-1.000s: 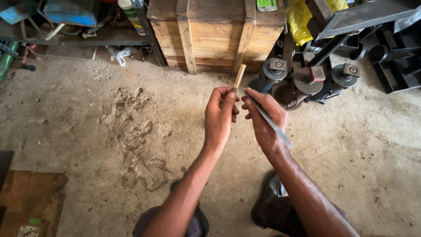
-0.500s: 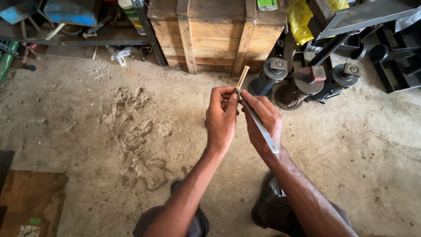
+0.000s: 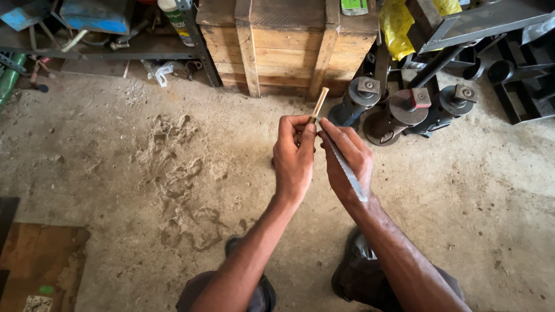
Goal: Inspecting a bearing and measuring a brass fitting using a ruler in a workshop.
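Both hands busy on one skinny wooden stick [image 3: 319, 104]

We've got our left hand [image 3: 293, 159] pinched shut around the stick's lower end, held up over the dusty floor [image 3: 115, 173]; our right hand [image 3: 347, 159] grips a flat grey metal strip [image 3: 346, 167] touching it, wooden crate [image 3: 283, 46] behind.

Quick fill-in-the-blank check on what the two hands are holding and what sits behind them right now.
1. The left hand pinches a thin ____ stick that points up and away.
2. The right hand holds a flat grey metal ____ against the stick's base.
3. Straight beyond the hands stands a ____ crate.
4. The floor is bare, dusty ____.

Missing words: wooden; blade; wooden; concrete
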